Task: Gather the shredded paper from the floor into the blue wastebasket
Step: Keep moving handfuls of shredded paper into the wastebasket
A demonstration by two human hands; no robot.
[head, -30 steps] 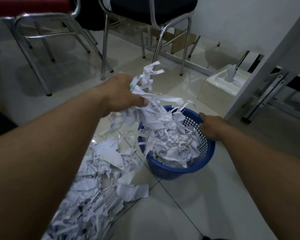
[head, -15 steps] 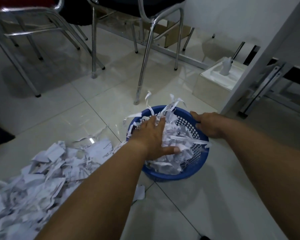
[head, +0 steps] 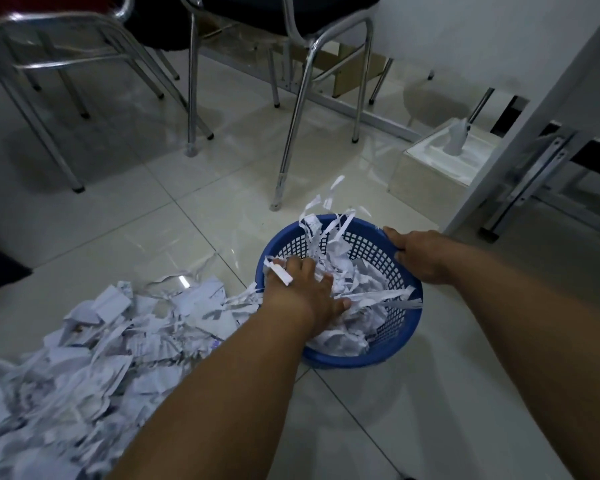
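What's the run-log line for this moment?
phase: packing | left hand: pressing shredded paper into blue wastebasket | right hand: gripping rim | floor pile: uncollected

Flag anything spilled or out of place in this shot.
Yes: a big pile of shredded paper lies on the floor left of the blue wastebasket. Strips stick up past its far rim and hang over the right side. The left hand presses the fill; right hand grips the rim.
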